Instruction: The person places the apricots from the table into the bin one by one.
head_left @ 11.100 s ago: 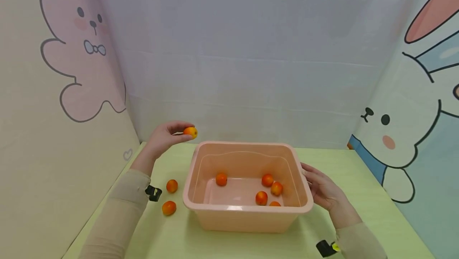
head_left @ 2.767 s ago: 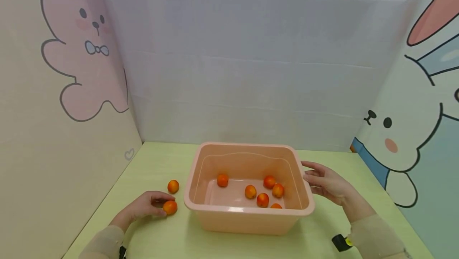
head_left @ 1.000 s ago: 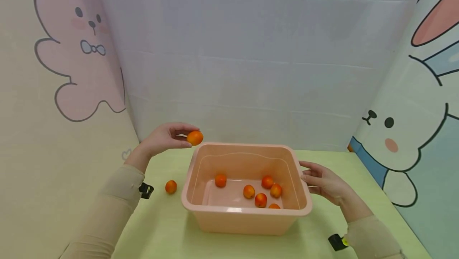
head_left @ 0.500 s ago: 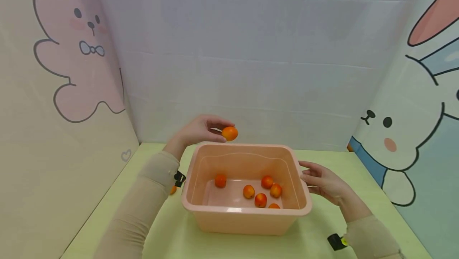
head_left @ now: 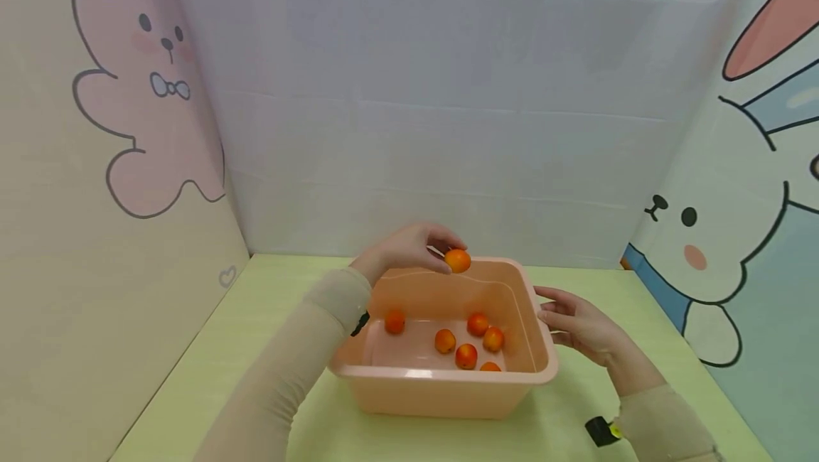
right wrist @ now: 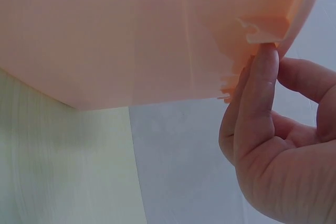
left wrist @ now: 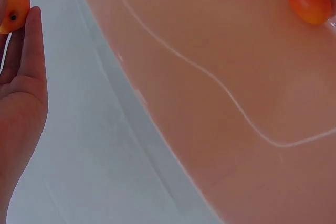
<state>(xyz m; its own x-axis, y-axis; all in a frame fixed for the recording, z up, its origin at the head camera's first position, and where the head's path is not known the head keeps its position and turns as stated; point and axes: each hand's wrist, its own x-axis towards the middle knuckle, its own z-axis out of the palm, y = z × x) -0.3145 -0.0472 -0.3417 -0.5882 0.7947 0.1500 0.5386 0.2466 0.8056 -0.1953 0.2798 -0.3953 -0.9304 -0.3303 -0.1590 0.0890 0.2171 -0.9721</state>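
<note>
My left hand (head_left: 416, 249) pinches a small orange fruit (head_left: 457, 261) between thumb and fingertips. It is above the far part of a peach plastic tub (head_left: 448, 377). In the left wrist view, a dark spot (left wrist: 13, 18) shows on the held fruit's end. On the tub floor lie several similar orange-red fruits (head_left: 466, 356); the front wall partly hides one. My right hand (head_left: 585, 327) grips the tub's right rim. In the right wrist view its fingertips (right wrist: 266, 59) reach under the overhanging lip, with the thumb against the rim's edge.
The tub stands on a pale yellow-green table (head_left: 281, 284). A whitish sheet (head_left: 448, 128) hangs behind it, and side panels bear cartoon animals. My left sleeve (head_left: 281, 369) crosses the tub's left side and covers part of the table.
My left hand lifted this fruit off the table, then moved right and slightly down over the tub. The other table fruit is now behind my left arm. My right hand stays at the rim.
</note>
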